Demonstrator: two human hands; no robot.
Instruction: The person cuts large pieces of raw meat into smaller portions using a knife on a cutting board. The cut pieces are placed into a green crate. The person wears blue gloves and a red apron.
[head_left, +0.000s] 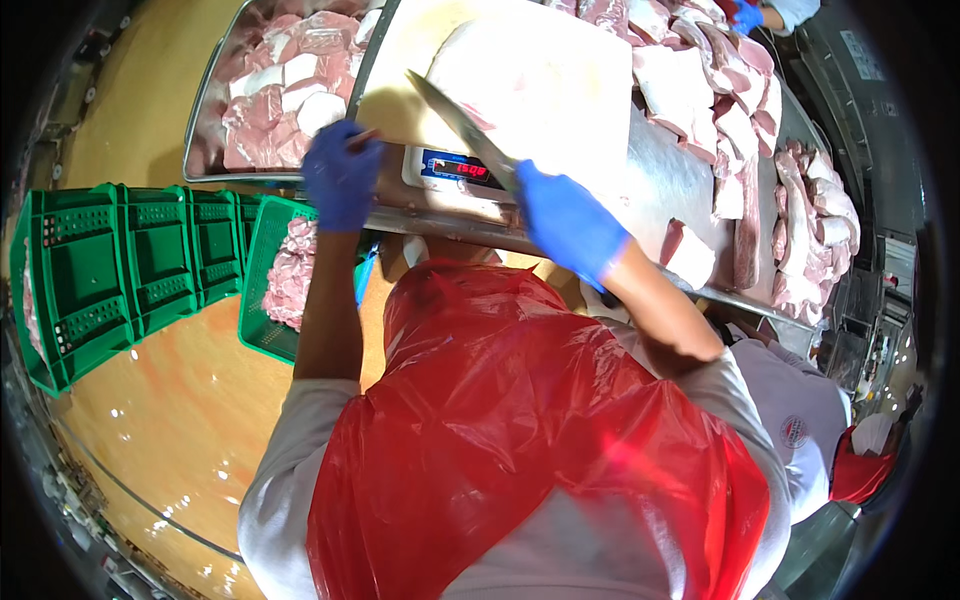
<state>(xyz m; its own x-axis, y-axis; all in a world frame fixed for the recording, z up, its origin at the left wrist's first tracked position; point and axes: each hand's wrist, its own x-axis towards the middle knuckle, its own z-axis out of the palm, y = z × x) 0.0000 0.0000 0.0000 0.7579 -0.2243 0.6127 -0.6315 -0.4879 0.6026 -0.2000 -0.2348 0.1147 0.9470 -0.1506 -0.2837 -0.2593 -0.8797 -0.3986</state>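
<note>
Beyond our right fingers, wrapped round a butcher knife, lies a pork slab, probably heavy, soft and slippery, best gripped at an edge by our left fingers, whose hold we cannot tell.

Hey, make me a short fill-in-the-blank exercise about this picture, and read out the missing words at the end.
1. The right hand is closed around a long-bladed ____.
2. The glove on the left hand is coloured ____.
3. The green crates are toward the ____ edge of the picture.
4. The plastic apron in the foreground is coloured ____.

Missing words: knife; blue; left; red.
</note>
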